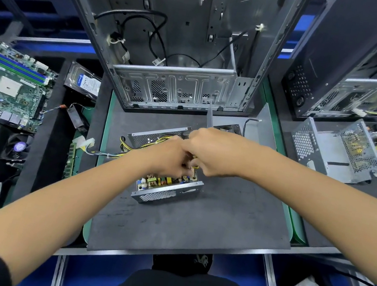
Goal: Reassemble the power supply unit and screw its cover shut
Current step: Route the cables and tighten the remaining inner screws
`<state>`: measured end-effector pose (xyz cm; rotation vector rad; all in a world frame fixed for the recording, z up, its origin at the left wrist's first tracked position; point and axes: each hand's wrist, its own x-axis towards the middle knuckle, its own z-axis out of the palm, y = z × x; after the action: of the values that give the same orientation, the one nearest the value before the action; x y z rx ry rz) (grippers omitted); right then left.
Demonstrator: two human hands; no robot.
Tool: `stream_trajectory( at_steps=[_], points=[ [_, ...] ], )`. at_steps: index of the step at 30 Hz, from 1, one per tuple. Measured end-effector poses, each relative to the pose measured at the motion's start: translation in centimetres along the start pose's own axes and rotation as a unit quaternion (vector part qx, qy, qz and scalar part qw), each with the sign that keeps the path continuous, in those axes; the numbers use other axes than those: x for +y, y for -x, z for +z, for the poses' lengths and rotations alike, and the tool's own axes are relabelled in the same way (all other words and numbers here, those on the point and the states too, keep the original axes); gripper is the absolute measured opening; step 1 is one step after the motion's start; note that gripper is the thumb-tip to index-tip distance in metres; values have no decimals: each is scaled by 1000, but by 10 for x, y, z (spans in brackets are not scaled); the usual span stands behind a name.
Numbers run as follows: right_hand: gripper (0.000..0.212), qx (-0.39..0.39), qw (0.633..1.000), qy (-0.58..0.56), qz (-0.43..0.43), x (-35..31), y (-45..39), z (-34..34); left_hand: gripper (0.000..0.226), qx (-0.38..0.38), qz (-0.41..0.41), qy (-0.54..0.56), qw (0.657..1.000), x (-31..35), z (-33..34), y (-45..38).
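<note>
The open power supply unit (166, 192) lies on the dark mat (195, 220) in the middle, its perforated metal wall facing me and its circuit board (159, 180) exposed. Yellow and black cables (106, 154) run from it to the left, ending in a white connector. My left hand (168, 157) and my right hand (208, 153) meet right above the unit, both with curled fingers pinching the yellow wires (194, 166) between them. A perforated cover plate (148, 137) lies just behind my hands. The far part of the unit is hidden by my hands.
An empty computer case (178, 91) stands upright behind the mat. A motherboard (6, 86) and a hard drive (84, 83) lie to the left, with a small fan (76, 117) nearby. Another opened power supply (344, 150) sits at right below a second case (366, 72).
</note>
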<state>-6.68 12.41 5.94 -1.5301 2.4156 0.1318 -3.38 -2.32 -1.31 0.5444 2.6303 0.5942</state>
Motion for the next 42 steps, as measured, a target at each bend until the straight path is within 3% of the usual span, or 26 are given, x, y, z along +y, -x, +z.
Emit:
stream_trajectory(
  at_steps=[7,10,12,16,19,28,31,36,38,42],
  points=[
    [41,31,989,136,39,-9,-1,2,29,-18,3,50,999,1,-3,-1],
    [27,1,997,61,47,-9,5,-1,18,20,20,74,997,3,0,3],
    [25,-38,998,-9,45,-10,8,-6,27,34,19,86,996,3,2,4],
    [12,-23,998,44,28,-8,2,-16,29,43,8,92,995,0,5,3],
    [36,-3,996,67,50,-5,-2,-17,29,49,-9,90,995,0,8,1],
    [47,-7,992,85,90,-9,1,-8,37,74,-23,197,977,3,7,6],
    [41,-27,993,64,93,-8,2,-8,30,55,-17,176,983,1,5,4],
    [20,-50,997,-53,21,-9,5,-14,21,50,-27,175,983,-1,2,3],
    [10,-37,998,-38,24,-8,-1,-13,22,36,-23,180,983,-3,1,4],
    [12,-7,997,-49,64,-6,-6,-10,27,18,-28,216,976,-2,-4,2]
  ],
)
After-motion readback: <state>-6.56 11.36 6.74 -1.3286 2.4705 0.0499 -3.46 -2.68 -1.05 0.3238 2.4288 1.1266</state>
